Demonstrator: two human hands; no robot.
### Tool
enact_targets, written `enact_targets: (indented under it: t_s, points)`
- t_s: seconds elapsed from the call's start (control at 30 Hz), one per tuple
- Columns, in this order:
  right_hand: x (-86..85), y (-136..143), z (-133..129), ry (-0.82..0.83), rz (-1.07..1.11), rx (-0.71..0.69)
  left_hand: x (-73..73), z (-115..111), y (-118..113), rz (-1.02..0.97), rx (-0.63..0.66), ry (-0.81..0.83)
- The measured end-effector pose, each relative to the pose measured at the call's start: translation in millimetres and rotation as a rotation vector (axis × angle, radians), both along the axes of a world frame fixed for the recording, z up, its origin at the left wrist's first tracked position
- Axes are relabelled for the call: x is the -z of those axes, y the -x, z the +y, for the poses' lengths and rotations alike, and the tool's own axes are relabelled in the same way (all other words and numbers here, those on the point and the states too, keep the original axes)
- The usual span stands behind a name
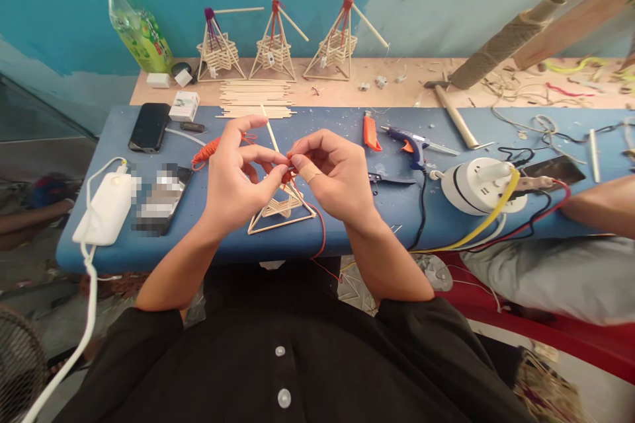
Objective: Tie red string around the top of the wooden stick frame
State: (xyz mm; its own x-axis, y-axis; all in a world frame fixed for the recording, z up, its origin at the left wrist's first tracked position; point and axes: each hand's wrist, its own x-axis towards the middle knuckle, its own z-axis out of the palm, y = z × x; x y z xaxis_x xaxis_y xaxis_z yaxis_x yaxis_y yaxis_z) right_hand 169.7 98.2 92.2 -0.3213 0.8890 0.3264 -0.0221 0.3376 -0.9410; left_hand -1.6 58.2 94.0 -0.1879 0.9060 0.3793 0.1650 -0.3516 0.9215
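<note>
A small pyramid frame of pale sticks (282, 215) stands near the front edge of the blue table. Over its top, my left hand (243, 175) pinches orange-red cord with thumb and forefinger. My right hand (335, 175), a plaster round one finger, pinches the same cord, its fingertips touching the left ones. The frame's peak is partly hidden by my fingers. One loose stick (269, 127) slants up from the peak. From there the red cord (323, 231) trails down over the table edge. A bundle of orange cord (206, 152) lies beside my left hand.
Three finished-looking stick frames (274, 53) stand at the back by a pile of sticks (255, 98). Phones (149, 127) and a power bank (106, 208) lie left. On the right are a glue gun (414, 144), pliers, a hammer (456, 115), a white power socket (476, 186) and another person's arm (602, 205).
</note>
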Motion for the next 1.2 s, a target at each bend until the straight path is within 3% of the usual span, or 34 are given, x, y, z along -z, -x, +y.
enact_targets:
  t_s: [0.13, 0.4, 0.53, 0.67, 0.77, 0.97, 1.2]
  points:
    - [-3.8, 1, -4, -0.073, -0.037, 0.062, -2.0, -3, -1, 0.029, -0.016, -0.043]
    - [-16.8, -11, 1, -0.214, -0.360, 0.022, 3.5, -6, -3, 0.114, -0.097, -0.088]
    - [-22.1, -16, 6, -0.073, -0.394, -0.086, 6.4, -6, -4, 0.163, -0.116, -0.114]
    - [-18.9, -15, 14, 0.194, -0.227, -0.268, 12.8, -6, -4, 0.204, -0.116, -0.156]
    - [-12.1, -12, 18, 0.335, -0.127, -0.303, 19.2, -9, -5, 0.163, -0.157, -0.179]
    - [-7.3, -7, 18, 0.390, -0.084, -0.305, 25.6, -15, -7, 0.199, -0.123, -0.273]
    - [-10.2, -6, 16, 0.431, -0.071, -0.254, 27.7, -12, -8, 0.374, -0.261, -0.405]
